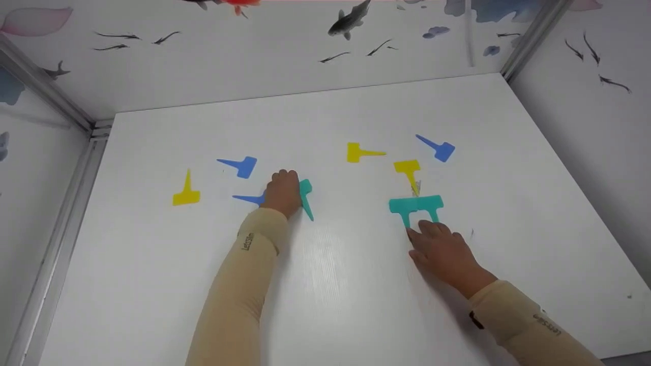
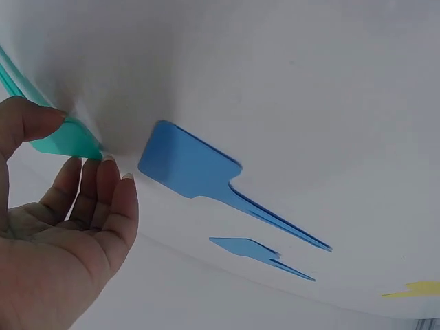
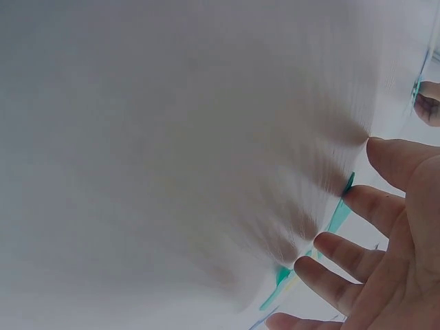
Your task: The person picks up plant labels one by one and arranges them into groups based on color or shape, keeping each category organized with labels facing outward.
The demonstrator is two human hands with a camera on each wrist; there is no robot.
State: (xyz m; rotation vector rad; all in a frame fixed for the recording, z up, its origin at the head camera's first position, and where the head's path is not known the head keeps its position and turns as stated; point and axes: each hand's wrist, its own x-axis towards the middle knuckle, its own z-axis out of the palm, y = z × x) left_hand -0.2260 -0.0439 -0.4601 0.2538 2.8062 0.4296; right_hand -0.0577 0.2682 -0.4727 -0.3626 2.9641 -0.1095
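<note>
My left hand (image 1: 283,193) pinches a teal T-shaped plant label (image 1: 306,188) between thumb and fingers; its stem points toward me. Just left of that hand lies a blue plant label (image 1: 248,199), its head partly covered in the head view but whole in the left wrist view. With fingers spread, my right hand (image 1: 447,256) rests on the white table, a fingertip touching the stem of one teal label (image 1: 403,206). A second teal label (image 1: 432,202) lies beside it, their heads meeting in a row and stems toward me.
Beyond the teal pair are two yellow labels (image 1: 407,166) (image 1: 354,152) and a blue label (image 1: 443,151). Another blue label (image 1: 247,167) and a yellow one (image 1: 186,197) lie on the left. Panels with painted fish (image 1: 349,21) border the white table (image 1: 325,305).
</note>
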